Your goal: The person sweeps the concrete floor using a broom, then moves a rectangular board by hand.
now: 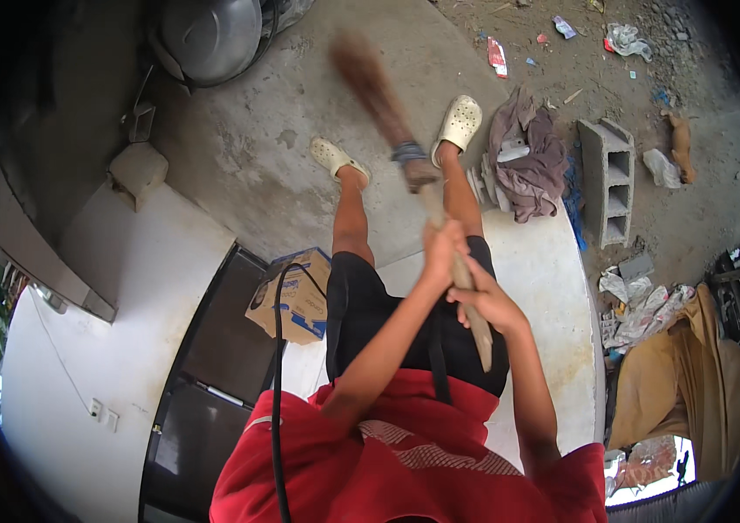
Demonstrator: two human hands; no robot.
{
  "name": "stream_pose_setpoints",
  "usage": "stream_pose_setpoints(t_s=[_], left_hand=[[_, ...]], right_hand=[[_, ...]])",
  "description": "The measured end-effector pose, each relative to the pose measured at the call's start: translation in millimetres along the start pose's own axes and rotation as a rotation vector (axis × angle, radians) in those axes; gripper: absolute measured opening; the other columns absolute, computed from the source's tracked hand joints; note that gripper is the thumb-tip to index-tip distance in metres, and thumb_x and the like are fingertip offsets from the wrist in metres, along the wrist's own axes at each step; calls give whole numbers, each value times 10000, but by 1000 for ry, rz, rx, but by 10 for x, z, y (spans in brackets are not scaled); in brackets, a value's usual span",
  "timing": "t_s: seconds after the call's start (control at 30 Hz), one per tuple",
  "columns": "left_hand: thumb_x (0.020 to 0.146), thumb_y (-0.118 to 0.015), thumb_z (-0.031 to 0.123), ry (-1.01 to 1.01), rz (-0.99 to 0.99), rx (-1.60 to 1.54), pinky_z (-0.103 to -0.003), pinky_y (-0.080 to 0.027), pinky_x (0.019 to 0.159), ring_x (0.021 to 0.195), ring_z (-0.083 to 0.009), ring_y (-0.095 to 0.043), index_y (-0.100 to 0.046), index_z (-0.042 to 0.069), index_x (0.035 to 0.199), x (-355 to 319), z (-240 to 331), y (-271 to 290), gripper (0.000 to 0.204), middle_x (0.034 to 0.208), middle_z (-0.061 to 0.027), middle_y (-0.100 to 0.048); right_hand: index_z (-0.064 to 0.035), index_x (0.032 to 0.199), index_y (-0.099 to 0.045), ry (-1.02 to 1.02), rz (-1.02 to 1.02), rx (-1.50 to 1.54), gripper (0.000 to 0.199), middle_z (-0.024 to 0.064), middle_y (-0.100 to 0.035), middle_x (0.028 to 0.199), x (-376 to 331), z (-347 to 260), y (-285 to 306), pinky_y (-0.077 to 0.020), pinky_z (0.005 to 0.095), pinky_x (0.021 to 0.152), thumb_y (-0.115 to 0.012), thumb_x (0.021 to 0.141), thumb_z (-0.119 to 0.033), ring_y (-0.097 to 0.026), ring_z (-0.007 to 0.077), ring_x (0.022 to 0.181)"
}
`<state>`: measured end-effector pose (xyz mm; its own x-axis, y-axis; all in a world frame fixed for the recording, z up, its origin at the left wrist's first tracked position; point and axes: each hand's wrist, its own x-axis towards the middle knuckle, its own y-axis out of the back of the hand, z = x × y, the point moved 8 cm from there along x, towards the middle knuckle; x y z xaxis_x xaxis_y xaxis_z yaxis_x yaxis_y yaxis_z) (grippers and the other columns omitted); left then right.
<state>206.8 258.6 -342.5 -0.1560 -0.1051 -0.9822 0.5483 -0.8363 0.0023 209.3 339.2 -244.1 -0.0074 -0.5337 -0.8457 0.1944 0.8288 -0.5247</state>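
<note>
Both of my hands are wrapped round the pale wooden handle of a broom [378, 96]. My left hand [444, 250] grips it higher up, nearer the bristles. Lower down, my right hand [485, 301] closes on the handle, whose bare end sticks out past it toward my shorts. The reddish-brown bristle bundle is tied with a blue-grey band and slants away to the upper left. Its far tip is smeared by motion, and I cannot tell whether it touches the concrete floor [256, 166].
A cardboard box [296, 296] stands at my left by a dark door [213, 366]. Large metal basins [213, 39] lie at the upper left. To the right are a crumpled cloth [527, 157], a hollow concrete block [607, 183], a small brown dog [680, 148] and scattered litter on dirt.
</note>
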Motion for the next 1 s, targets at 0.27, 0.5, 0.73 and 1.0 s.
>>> stream_pose_setpoints(t_s=[0.27,0.5,0.73,1.0], left_hand=[[785,-450,175,-87,19,149,-303,-374,451,476,-157,-421,-425,124,606,1398,1095,-203,188,550,-16,-418],[675,-568,103,-20,-624,540,-323,-423,413,434,-175,-532,-527,-26,596,598,-494,-2595,156,519,-95,-535],[753,-498,68,-5,-373,126,-252,-374,454,490,-92,-420,-430,74,824,-303,-384,-1304,99,625,-10,-445],[835,-446,132,163,163,-271,-217,-339,449,469,-46,-339,-344,177,635,371,96,62,229,564,70,-326]], right_hand=[[-81,1270,-433,260,240,-354,475,12,-480,713,1042,-1176,213,-374,252,421,-537,828,-220,-444,82,508],[-154,1429,-85,542,796,-14,778,-7,-465,672,-440,-836,1272,-367,198,397,-535,806,-34,-412,55,462],[-190,1428,37,196,484,-27,875,39,-488,718,-764,-185,584,-414,238,424,-521,788,22,-457,89,477],[-155,1410,-223,-18,-37,-431,669,36,-501,705,151,-391,186,-402,232,429,-526,819,-77,-455,99,488]])
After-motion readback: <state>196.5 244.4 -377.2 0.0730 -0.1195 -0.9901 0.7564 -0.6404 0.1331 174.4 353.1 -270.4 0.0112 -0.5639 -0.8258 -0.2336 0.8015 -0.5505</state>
